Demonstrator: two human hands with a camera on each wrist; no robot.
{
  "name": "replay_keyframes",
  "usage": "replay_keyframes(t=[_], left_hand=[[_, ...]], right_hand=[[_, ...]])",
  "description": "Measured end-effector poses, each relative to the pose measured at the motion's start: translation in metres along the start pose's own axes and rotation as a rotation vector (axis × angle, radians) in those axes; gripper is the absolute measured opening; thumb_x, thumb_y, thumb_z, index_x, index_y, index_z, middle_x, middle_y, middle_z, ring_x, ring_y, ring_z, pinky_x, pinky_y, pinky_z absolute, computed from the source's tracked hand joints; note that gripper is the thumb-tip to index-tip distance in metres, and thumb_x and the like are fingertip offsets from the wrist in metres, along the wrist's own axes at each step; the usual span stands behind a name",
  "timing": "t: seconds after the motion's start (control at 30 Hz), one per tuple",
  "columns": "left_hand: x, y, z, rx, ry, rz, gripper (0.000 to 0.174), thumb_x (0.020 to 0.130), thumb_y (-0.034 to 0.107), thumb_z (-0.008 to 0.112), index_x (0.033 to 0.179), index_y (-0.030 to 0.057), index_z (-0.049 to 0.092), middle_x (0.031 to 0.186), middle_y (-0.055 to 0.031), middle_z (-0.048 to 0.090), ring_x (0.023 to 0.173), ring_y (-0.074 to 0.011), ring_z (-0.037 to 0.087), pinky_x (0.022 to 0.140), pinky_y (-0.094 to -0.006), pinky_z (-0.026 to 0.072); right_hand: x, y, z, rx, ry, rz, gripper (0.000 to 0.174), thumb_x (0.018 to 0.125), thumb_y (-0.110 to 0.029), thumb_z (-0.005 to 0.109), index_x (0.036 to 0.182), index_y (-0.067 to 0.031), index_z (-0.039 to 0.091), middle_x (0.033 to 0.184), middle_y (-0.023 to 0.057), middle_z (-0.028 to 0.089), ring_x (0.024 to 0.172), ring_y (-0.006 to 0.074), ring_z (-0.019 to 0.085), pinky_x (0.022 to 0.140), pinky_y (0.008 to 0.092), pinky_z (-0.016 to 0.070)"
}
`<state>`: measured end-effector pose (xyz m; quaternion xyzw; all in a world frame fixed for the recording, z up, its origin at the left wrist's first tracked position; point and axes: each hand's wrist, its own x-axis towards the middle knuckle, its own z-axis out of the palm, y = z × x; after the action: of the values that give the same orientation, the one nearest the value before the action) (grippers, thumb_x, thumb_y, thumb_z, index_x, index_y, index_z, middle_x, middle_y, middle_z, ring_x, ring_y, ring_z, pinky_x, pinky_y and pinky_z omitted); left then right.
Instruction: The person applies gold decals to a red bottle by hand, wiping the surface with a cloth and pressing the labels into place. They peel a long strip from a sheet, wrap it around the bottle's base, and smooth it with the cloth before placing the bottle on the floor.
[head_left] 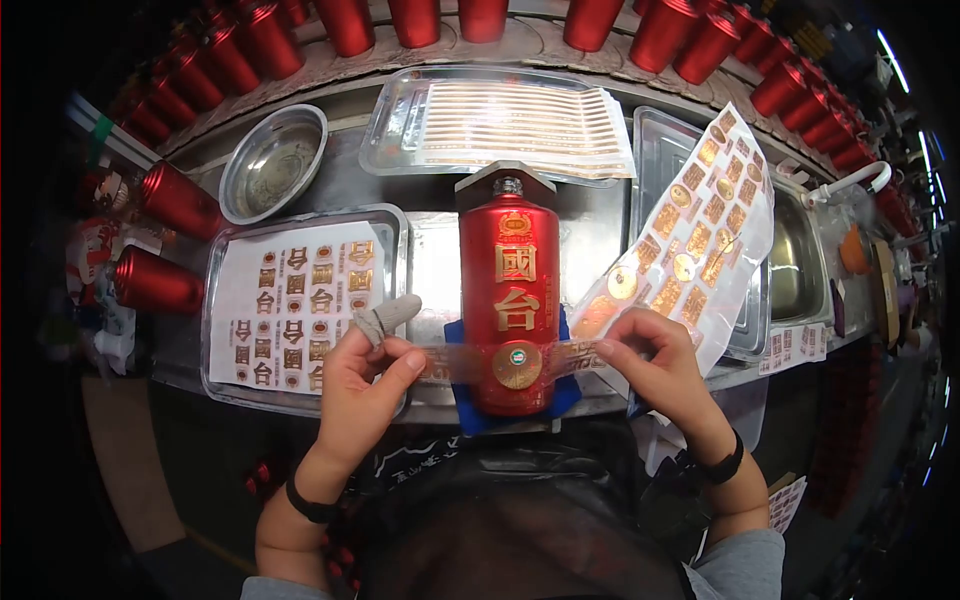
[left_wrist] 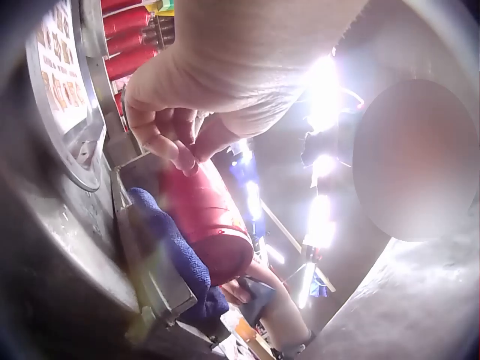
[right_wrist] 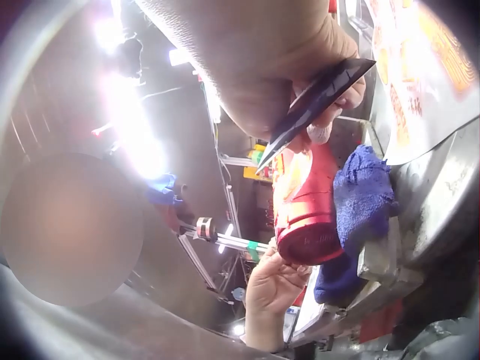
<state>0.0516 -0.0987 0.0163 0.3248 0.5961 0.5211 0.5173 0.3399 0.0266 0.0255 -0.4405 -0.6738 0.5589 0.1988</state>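
Note:
A red bottle (head_left: 512, 270) with gold characters lies on a blue cloth (head_left: 567, 400), its neck away from the body. Across its lower part, over a round gold emblem (head_left: 517, 366), stretches a clear strip with gold print (head_left: 437, 363). My left hand (head_left: 362, 385), a grey cover on one raised finger, pinches the strip's left end between thumb and finger. The right end is pinched by my right hand (head_left: 655, 365). In the right wrist view, a dark pointed tool (right_wrist: 319, 105) lies along the right hand (right_wrist: 255, 60). The left wrist view shows bent left fingers (left_wrist: 176, 146) by the bottle (left_wrist: 210, 217).
Character stickers lie on a left tray (head_left: 400, 235), with a metal bowl (head_left: 273, 165) behind it. A back tray (head_left: 385, 110) carries striped sheets. On the right are a gold sticker sheet (head_left: 690, 230) and a sink (head_left: 795, 265). Red bottles (head_left: 415, 20) line the back.

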Motion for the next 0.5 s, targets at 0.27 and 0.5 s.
replay_keyframes(t=[0.27, 0.5], left_hand=[[0.009, -0.013, -0.001, 0.022, -0.01, -0.046, 0.052, 0.092, 0.003, 0.061, 0.141, -0.0011, 0.045, 0.108, -0.0077, 0.066, 0.097, -0.0109, 0.061, 0.088, -0.0262, 0.0474], [0.01, -0.009, 0.013, 0.392, -0.198, 0.305, 0.095, 0.082, 0.021, 0.078, 0.152, -0.0037, 0.019, 0.151, -0.0227, 0.033, 0.142, -0.031, 0.033, 0.115, -0.0406, 0.027]], right_hand=[[0.006, 0.012, 0.009, 0.017, 0.076, 0.043, 0.013, 0.092, -0.011, 0.066, 0.098, 0.0004, 0.064, 0.082, 0.0005, 0.064, 0.072, 0.0043, 0.055, 0.062, 0.0203, 0.0433], [-0.018, 0.012, 0.036, 0.115, 0.057, 0.083, 0.053, 0.082, -0.028, 0.08, 0.119, -0.0009, 0.053, 0.097, 0.0015, 0.056, 0.06, 0.0011, 0.044, 0.052, 0.0177, 0.0354]])
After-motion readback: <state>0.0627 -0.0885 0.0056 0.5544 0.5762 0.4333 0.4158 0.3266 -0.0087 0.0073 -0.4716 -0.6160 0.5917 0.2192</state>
